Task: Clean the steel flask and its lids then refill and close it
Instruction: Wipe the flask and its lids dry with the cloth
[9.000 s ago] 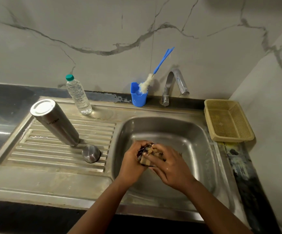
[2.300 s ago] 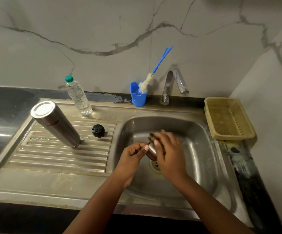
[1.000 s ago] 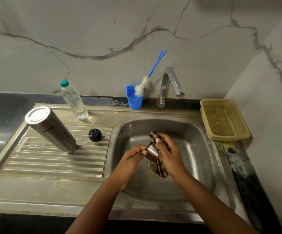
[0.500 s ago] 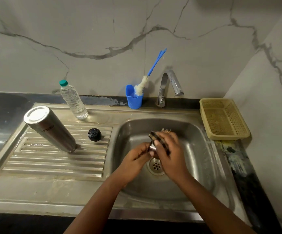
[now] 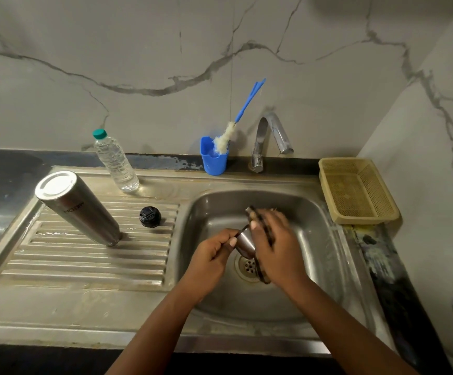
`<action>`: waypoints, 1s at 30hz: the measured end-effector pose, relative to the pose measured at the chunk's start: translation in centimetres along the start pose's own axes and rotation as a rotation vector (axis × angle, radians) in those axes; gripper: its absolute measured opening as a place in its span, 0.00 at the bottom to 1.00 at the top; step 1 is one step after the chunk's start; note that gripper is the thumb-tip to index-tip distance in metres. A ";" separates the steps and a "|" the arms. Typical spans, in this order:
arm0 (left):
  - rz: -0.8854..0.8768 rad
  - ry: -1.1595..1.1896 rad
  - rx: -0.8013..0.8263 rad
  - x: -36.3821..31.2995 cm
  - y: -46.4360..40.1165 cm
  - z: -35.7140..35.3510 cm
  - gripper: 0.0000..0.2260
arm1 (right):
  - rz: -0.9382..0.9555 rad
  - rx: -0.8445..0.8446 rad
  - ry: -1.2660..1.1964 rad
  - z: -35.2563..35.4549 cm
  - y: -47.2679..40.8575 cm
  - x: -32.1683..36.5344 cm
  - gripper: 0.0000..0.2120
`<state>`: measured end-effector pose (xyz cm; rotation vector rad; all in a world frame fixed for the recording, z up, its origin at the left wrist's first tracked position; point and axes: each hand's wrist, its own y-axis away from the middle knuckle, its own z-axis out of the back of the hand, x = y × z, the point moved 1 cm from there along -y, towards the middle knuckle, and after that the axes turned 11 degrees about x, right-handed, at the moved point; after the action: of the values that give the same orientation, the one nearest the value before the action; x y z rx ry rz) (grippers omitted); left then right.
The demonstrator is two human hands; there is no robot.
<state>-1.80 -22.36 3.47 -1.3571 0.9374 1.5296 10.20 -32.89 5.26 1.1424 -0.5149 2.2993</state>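
The sink basin (image 5: pixel 314 239) is bounded on its left by the ribbed drainboard (image 5: pixel 84 266) and on its right by a narrow steel rim, past which a beige basket (image 5: pixel 355 169) sits on the dark tabletop (image 5: pixel 388 280) close to the side wall. The tap (image 5: pixel 271 136) stands behind the basin, with a blue cup (image 5: pixel 213 163) holding a bottle brush (image 5: pixel 225 136) just to its left. Open room is found inside the basin around the drain (image 5: pixel 248 266) and on the front strip of the drainboard.

The steel cap (image 5: pixel 244 242) is held above the drain, between the two hands. It is pinched by the left hand (image 5: pixel 212 255), thumb and curled fingers (image 5: pixel 232 241) at its left edge. A dark checked cloth (image 5: pixel 263 228) is gripped by the right hand (image 5: pixel 277 253), whose fingers are wrapped over it and pressed against the cap's right side; part of the cloth hangs below the palm. The right hand is motion-blurred.

The steel flask (image 5: pixel 79 209) stands inverted and tilted on the drainboard, mouth down. The black inner lid (image 5: pixel 150 217) lies just to its right on the ribs, apart from it. A plastic water bottle (image 5: pixel 114 161) stands upright behind them.

Compared with half a second ago, the cap has been lowered slightly and more of its steel side is exposed beside the cloth; flask, black lid and bottle are unmoved.
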 end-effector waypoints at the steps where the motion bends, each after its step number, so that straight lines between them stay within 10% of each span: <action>1: 0.024 -0.002 -0.007 0.2 0.0 0.0 0.10 | 0.202 -0.001 0.329 -0.2 0.5 -0.4 0.16; 4: 0.077 0.047 -0.009 0.5 0.0 -0.6 0.09 | 0.462 0.094 0.560 -0.8 1.0 -1.9 0.21; 10: -0.007 0.265 -0.025 -1.0 0.5 -1.0 0.12 | -0.181 0.114 -0.908 0.2 -0.5 0.5 0.10; 14: -0.054 0.439 -0.147 -1.2 0.7 -3.0 0.13 | -0.438 0.214 -1.486 0.2 0.1 -0.3 0.22; 25: -0.536 -1.125 -0.064 4.2 1.4 -3.4 0.15 | -0.685 0.101 -1.683 -3.0 2.6 -2.6 0.35; 30: -0.344 -0.856 -0.040 3.2 2.0 -3.4 0.16 | -0.668 0.031 -1.615 -3.0 3.0 -3.5 0.32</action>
<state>-2.62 -25.88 -0.11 -0.6968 0.1290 1.6230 8.32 -34.65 0.44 2.5031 -0.4573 0.4643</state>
